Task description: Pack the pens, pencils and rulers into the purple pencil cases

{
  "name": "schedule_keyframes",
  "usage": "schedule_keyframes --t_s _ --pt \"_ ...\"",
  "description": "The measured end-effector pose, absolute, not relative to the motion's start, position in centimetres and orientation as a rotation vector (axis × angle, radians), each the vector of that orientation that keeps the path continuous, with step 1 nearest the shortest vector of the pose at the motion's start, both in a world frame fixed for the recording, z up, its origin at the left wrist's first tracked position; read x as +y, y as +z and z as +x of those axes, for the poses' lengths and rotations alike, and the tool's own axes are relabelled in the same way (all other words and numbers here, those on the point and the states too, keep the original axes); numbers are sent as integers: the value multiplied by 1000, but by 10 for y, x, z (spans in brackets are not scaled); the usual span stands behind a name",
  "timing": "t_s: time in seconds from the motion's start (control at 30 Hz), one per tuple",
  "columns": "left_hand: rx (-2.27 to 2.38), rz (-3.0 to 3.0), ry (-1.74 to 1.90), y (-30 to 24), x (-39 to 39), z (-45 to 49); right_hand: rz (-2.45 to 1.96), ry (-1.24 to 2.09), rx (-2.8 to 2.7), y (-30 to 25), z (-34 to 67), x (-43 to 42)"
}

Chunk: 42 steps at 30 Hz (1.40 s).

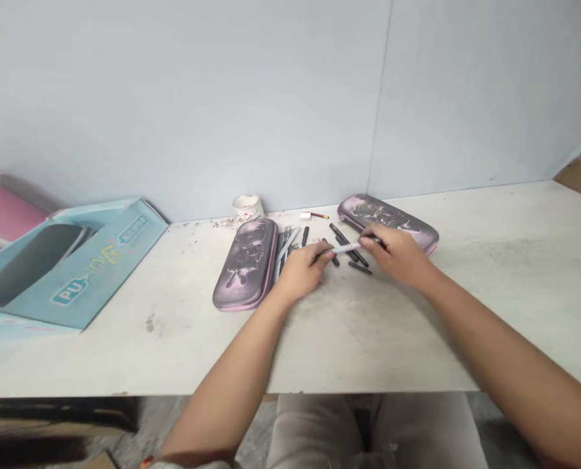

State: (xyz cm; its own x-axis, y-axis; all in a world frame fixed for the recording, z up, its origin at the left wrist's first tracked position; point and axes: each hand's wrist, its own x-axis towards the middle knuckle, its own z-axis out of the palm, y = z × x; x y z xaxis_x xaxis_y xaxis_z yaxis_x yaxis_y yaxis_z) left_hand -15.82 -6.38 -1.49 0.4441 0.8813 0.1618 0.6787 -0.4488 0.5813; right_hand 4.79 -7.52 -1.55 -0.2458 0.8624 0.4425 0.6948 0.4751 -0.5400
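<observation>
A pen with a pale, whitish barrel (346, 248) spans the gap between my hands, above the table. My left hand (304, 268) pinches its left end, and my right hand (391, 253) grips the other end, where a dark part shows by the fingers. Several black pens (359, 268) lie on the table beneath and around my hands. Left of my left hand rests a dark purple pencil case (246, 264) with a raised picture and pink edge. A similar pencil case (385, 216) lies behind my right hand. Rulers (287, 244) lie beside the left case, partly hidden.
A white eraser (305, 216) and a short pencil (320, 215) lie near the wall. A white paper cup (248, 206) stands behind the left case. On the left, a light blue open box (109, 260) holds a dark case. The wooden table (368, 352) meets the pale wall.
</observation>
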Motion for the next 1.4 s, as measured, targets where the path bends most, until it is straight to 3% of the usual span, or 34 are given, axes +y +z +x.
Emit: schedule_keyframes --t_s 0.17,0.43,0.57,0.7,0.87,1.0,1.23,1.4 --pt "1446 2326 807 -16 -66 -161 -1262 544 -1923 -19 50 -74" --pt "1496 2312 758 -13 -72 -156 -1100 864 -1795 -20 55 -73" --pt "1477 2314 746 -14 -71 -156 -1312 783 -1801 -19 55 -72" --pt "1496 2310 742 -15 -69 -157 -1131 774 -1792 -19 54 -72" --pt "1467 2331 749 -16 -67 -157 -1343 752 -1757 -19 55 -72" --pt "1473 2306 770 -17 -66 -156 -1138 751 -1749 -19 57 -71" --pt "1481 2301 756 -15 -67 -154 -1324 695 -1768 -17 57 -70" --pt "1496 2326 754 -14 -66 -154 -1265 844 -1735 -17 53 -70"
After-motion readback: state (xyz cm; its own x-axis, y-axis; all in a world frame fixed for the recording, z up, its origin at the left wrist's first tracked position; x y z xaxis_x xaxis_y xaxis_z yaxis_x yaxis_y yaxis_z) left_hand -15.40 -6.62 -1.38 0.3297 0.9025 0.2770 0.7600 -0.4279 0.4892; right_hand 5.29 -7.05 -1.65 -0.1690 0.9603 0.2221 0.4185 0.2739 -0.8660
